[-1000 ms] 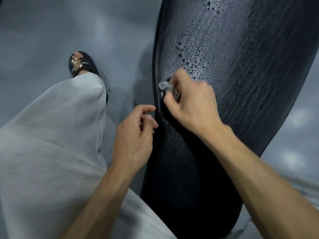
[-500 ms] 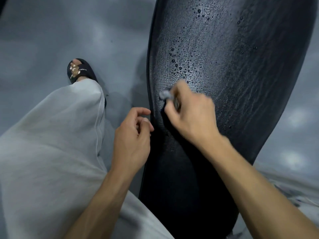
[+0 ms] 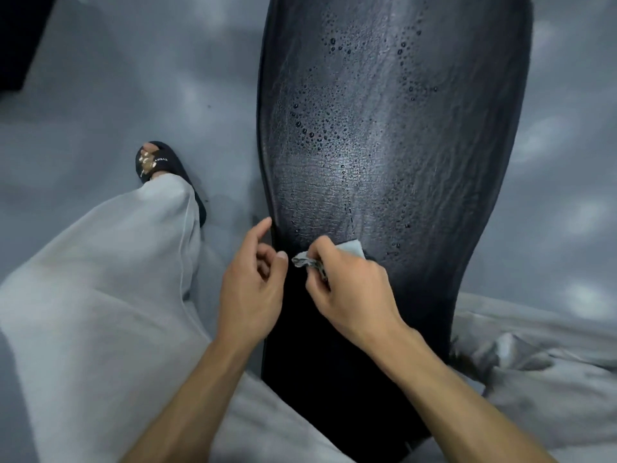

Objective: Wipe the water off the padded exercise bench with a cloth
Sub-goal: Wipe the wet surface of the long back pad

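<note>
A long black padded bench (image 3: 417, 162) runs away from me between my legs, its far half speckled with water drops (image 3: 314, 135). My right hand (image 3: 350, 292) grips a small grey cloth (image 3: 354, 250) bunched under its fingers, pressed on the pad near the left edge. A corner of the cloth sticks out beyond the fingers and another crumpled bit shows at the thumb. My left hand (image 3: 253, 282) hovers just beside the bench's left edge, fingers loosely curled, holding nothing.
My left leg in light grey trousers (image 3: 110, 295) ends in a black slide sandal (image 3: 167, 168) on the grey floor (image 3: 133, 78). The right trouser leg (image 3: 534, 362) lies beside the bench's right side. A dark object (image 3: 20, 38) sits at the top left corner.
My right hand has drawn the cloth back toward me along the pad's left side, and more cloth now shows past its fingers. The left hand stays close beside the edge.
</note>
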{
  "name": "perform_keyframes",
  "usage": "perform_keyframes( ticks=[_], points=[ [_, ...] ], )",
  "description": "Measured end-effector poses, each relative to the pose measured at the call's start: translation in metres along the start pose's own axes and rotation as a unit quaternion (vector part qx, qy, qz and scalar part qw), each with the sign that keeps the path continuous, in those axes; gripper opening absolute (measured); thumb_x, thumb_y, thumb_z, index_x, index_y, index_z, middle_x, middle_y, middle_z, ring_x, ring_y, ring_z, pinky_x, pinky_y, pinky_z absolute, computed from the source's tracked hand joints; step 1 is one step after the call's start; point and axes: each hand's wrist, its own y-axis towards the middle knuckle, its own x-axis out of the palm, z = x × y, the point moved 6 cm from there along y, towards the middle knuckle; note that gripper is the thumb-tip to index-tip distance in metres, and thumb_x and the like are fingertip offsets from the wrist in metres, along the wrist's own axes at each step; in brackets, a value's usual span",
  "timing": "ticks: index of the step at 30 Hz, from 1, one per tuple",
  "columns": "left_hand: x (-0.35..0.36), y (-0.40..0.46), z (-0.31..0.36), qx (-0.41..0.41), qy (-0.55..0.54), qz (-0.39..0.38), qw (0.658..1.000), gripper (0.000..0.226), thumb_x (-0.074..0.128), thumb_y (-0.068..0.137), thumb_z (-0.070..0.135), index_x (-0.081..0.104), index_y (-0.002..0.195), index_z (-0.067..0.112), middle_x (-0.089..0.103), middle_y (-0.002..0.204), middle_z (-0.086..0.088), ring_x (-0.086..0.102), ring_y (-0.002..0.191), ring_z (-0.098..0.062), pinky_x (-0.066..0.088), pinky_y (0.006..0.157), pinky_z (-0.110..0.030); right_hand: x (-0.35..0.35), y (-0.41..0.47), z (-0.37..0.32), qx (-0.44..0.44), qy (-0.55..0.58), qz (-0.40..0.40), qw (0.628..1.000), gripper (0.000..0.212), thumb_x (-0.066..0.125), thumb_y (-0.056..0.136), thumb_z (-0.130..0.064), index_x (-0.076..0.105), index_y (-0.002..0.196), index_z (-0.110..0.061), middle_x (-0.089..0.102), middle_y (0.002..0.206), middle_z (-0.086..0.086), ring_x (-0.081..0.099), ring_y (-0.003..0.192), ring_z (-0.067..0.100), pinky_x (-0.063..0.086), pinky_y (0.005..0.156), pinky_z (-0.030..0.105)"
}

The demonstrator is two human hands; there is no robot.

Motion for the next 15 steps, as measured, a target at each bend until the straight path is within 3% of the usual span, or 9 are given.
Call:
perform_keyframes(
  ticks=[5, 9, 12, 15],
  points=[
    [0.003, -0.032, -0.003, 0.010, 0.021, -0.010, 1.000, 0.056, 0.068, 0.096, 0.017, 0.050, 0.148, 0.031, 0.058, 0.089, 0.009, 0.055, 0.074, -0.009, 0.045, 0.076, -0.013, -0.011, -0.032, 0.010, 0.027, 0.069, 0.044, 0.996, 0.016, 0.063, 0.086, -0.031, 0.054, 0.098, -0.027, 0.063, 0.073, -0.009, 0.064, 0.067, 0.022, 0.053, 0.056, 0.040],
    [0.006, -0.042, 0.002, 0.025, 0.040, 0.000, 0.999, 0.059, 0.069, 0.095, 0.013, 0.049, 0.150, 0.024, 0.055, 0.095, 0.002, 0.054, 0.080, -0.011, 0.041, 0.080, -0.007, -0.034, -0.057, 0.028, 0.072, 0.160, 0.129, 0.976, 0.013, 0.067, 0.084, -0.026, 0.059, 0.093, -0.024, 0.046, 0.060, -0.014, 0.049, 0.052, 0.007, 0.051, 0.055, 0.032],
    [0.006, -0.041, 0.004, 0.010, 0.033, -0.001, 0.999, 0.057, 0.068, 0.096, 0.013, 0.050, 0.149, 0.023, 0.055, 0.093, 0.002, 0.052, 0.074, -0.007, 0.043, 0.080, -0.011, -0.064, -0.076, 0.040, 0.117, 0.264, 0.195, 0.937, 0.010, 0.071, 0.086, -0.023, 0.061, 0.088, -0.023, 0.050, 0.061, -0.002, 0.045, 0.053, 0.005, 0.041, 0.056, 0.019],
    [0.006, -0.040, 0.008, -0.015, 0.043, -0.016, 0.999, 0.055, 0.066, 0.096, 0.016, 0.050, 0.148, 0.024, 0.055, 0.085, 0.006, 0.051, 0.071, -0.006, 0.043, 0.078, -0.015, -0.094, -0.092, 0.061, 0.145, 0.357, 0.251, 0.888, 0.007, 0.068, 0.088, -0.024, 0.062, 0.087, -0.027, 0.057, 0.072, -0.009, 0.048, 0.064, 0.000, 0.041, 0.063, 0.016]
  ],
)
